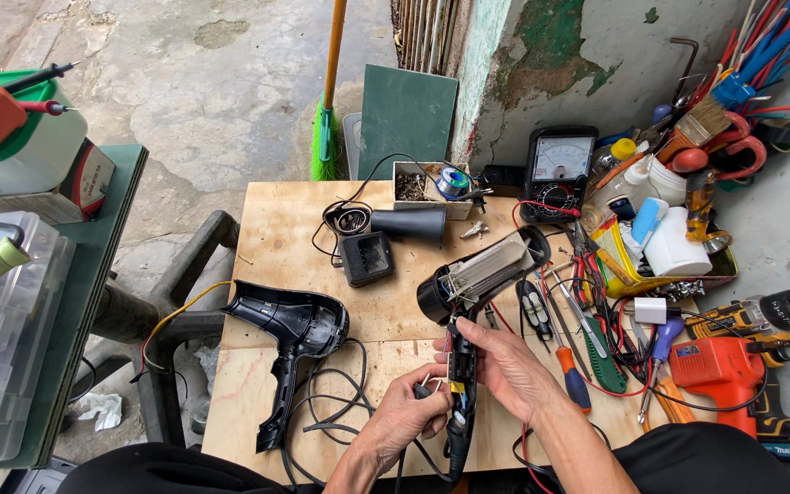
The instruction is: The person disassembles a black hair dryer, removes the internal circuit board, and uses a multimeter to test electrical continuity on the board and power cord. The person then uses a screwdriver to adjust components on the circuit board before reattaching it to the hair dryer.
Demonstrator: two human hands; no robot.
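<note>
An opened black hair dryer body lies on the plywood table, its heating element exposed. My right hand grips its handle near the switch wiring. My left hand pinches small wires at the base of the handle, where the black power cord enters. The dryer's removed black shell half lies to the left of my hands. A black nozzle piece and a small black box-shaped part sit farther back.
An analogue multimeter stands at the back. Screwdrivers and pliers lie right of my hands. An orange drill, a tray of bottles, a solder box and a broom surround the table.
</note>
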